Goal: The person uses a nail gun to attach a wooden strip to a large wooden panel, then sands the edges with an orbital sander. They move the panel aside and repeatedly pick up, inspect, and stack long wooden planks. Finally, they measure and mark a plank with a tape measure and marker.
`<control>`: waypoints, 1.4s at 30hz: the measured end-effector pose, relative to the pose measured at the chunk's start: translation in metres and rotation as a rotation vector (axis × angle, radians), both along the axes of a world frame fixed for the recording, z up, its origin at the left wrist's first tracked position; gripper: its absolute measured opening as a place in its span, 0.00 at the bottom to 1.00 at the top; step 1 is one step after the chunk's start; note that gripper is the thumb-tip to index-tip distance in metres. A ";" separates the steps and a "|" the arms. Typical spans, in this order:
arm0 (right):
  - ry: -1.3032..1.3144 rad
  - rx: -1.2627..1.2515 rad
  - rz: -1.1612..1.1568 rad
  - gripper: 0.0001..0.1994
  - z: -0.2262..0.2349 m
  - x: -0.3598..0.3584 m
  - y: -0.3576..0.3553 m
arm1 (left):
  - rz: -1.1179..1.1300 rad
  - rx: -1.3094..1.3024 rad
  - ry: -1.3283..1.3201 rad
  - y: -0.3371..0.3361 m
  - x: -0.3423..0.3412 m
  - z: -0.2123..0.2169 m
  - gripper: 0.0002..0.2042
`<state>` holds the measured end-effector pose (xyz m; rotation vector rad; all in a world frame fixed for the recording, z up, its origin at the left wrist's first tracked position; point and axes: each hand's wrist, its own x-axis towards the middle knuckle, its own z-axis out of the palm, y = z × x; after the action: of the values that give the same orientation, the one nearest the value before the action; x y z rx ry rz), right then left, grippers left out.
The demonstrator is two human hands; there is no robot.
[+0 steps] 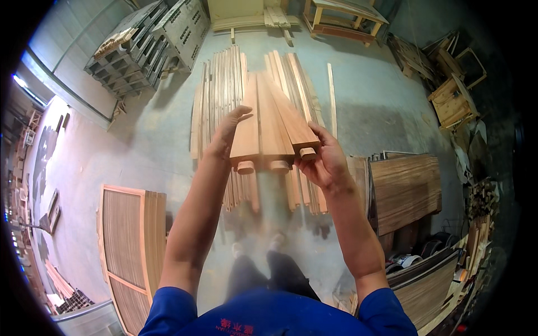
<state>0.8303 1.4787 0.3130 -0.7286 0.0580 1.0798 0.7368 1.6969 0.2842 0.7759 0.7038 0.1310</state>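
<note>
Three long wooden boards, each with a rounded tenon on its near end, extend away from me at mid-height. The left board (245, 131) and the middle board (273, 134) lie side by side, while the right board (297, 126) is tilted and angled against them. My left hand (226, 133) grips the outer edge of the left board, thumb on top. My right hand (328, 159) is closed round the near end of the right board, thumb over its edge and fingers beneath. The boards' far ends overlap my view of the wood strips on the floor.
Below lie two rows of strips, the left row (216, 101) and the right row (302, 95), with a single strip (332, 101) beside them. Framed panels (126, 246) stand at left, brown panels (406, 187) at right. Pallets (126, 61) and a wooden table (344, 25) stand farther back.
</note>
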 end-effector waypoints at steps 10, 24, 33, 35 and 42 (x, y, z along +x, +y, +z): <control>0.073 0.113 0.045 0.20 -0.010 0.011 0.006 | -0.033 -0.094 -0.105 0.014 0.006 -0.028 0.20; -0.041 0.022 0.004 0.22 0.001 0.019 -0.005 | 0.086 -0.045 -0.097 0.002 0.015 -0.028 0.21; 0.027 -0.038 -0.083 0.21 0.014 0.024 0.001 | 0.189 0.107 -0.157 -0.021 0.011 0.009 0.15; -0.010 -0.036 -0.051 0.20 0.014 0.024 0.000 | 0.162 0.121 -0.085 -0.022 0.012 0.016 0.15; 0.001 0.102 0.110 0.21 -0.003 0.005 0.022 | 0.036 -0.190 -0.133 0.023 -0.006 -0.038 0.26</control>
<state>0.8350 1.5003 0.3095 -0.6455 -0.0362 1.1800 0.7307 1.7195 0.2465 0.5679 0.5941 0.1448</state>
